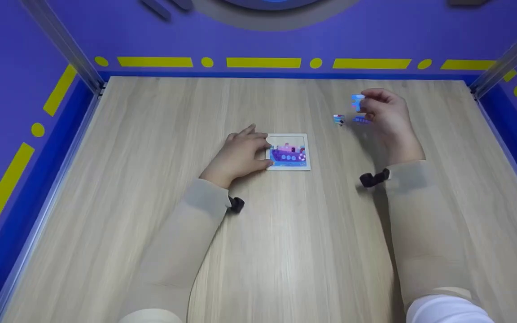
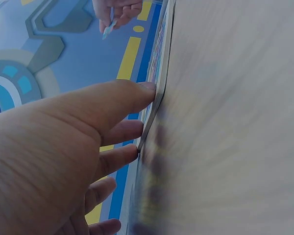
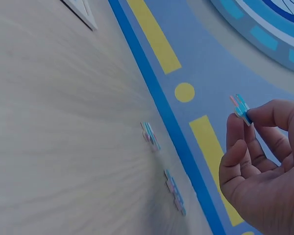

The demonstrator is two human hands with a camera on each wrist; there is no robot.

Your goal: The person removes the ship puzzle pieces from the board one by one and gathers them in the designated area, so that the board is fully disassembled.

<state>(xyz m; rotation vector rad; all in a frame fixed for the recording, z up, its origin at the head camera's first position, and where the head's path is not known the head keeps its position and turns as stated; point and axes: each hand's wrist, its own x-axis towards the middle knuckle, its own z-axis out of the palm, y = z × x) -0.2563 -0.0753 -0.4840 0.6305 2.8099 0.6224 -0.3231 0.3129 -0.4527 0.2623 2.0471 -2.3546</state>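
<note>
A white-framed picture puzzle with a purple and pink ship lies mid-table; bare board shows along its top. The left hand touches the frame's left side, thumb near the lower corner, fingers relaxed and spread; in the left wrist view that hand rests along the frame's edge. Raised above the table at the back right, the right hand pinches a blue puzzle piece between thumb and fingers. The same piece shows in the right wrist view, held at the fingertips of the right hand.
Two loose pieces lie on the table under and beside the right hand: one light blue and red, one blue and purple. Blue walls with yellow marks border the wooden table at the back and sides.
</note>
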